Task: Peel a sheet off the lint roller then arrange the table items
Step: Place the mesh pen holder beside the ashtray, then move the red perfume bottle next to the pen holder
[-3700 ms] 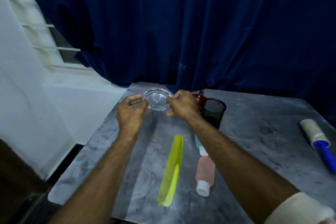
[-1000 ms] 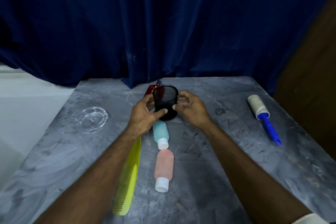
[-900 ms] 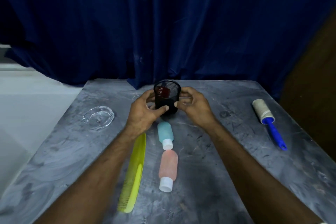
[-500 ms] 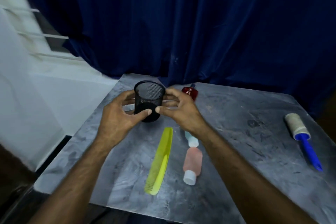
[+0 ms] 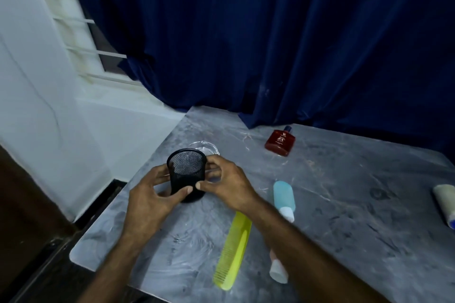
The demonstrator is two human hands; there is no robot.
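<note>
Black mesh cup (image 5: 186,174) stood upright near the left side of the grey table (image 5: 344,204), clasped from both sides: left hand (image 5: 150,200) wrapped its near-left wall, right hand (image 5: 227,183) its right wall, thumbs nearly meeting at the front. Cup was round, open-topped, fine wire weave, nothing seen inside. Clear glass dish (image 5: 206,149) lay just behind it. Lint roller (image 5: 445,205) lay well apart at the right edge, partly cut off, its sheet looking soiled.

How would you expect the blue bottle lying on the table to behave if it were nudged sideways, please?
The blue bottle lies on its side and looks rounded, so it would probably roll. It looks like plastic, so likely light and not fragile.
</note>
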